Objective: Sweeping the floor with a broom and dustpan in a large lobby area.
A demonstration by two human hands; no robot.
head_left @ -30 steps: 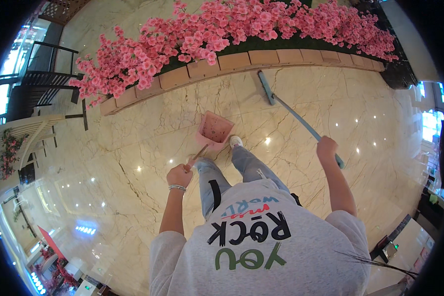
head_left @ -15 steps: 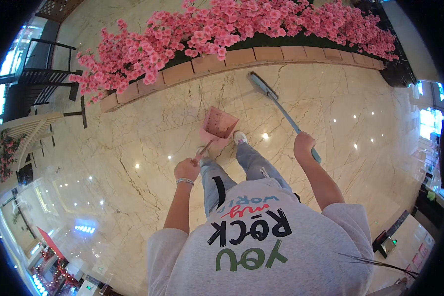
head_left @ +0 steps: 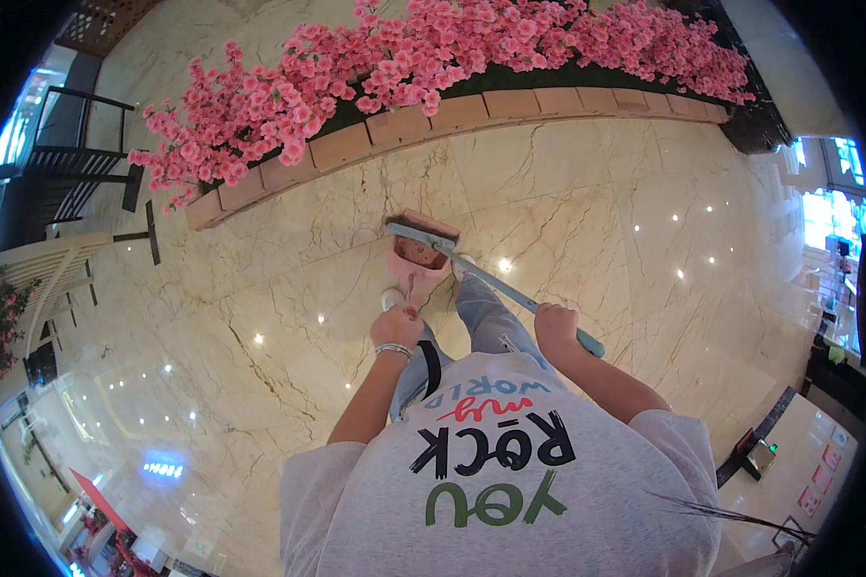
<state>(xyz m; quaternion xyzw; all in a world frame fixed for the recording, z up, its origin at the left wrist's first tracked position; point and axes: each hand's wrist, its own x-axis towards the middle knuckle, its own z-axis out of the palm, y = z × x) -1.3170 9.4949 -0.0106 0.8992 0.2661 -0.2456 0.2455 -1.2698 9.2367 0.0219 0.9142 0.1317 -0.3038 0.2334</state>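
Note:
My left hand point(head_left: 395, 328) is closed round the handle of a pink dustpan point(head_left: 416, 267), which stands in front of my feet with its mouth facing away from me. In my right hand point(head_left: 555, 328) is the blue handle of a broom point(head_left: 494, 281), gripped near its end. The broom's head lies across the dustpan's opening and hides part of the pan's inside. Whether the bristles touch the pan or hang above it I cannot tell.
A low curved brick border point(head_left: 457, 113) with pink blossoms point(head_left: 394, 67) runs across the far side. Shiny marble floor point(head_left: 568, 212) lies between it and me. At the left stand a pale slatted bench point(head_left: 63, 274) and dark railings point(head_left: 82, 173).
My right hand has come left and nearer, swinging the broom's head from the floor by the brick border onto the dustpan's mouth. The left hand has shifted slightly right with the dustpan's handle.

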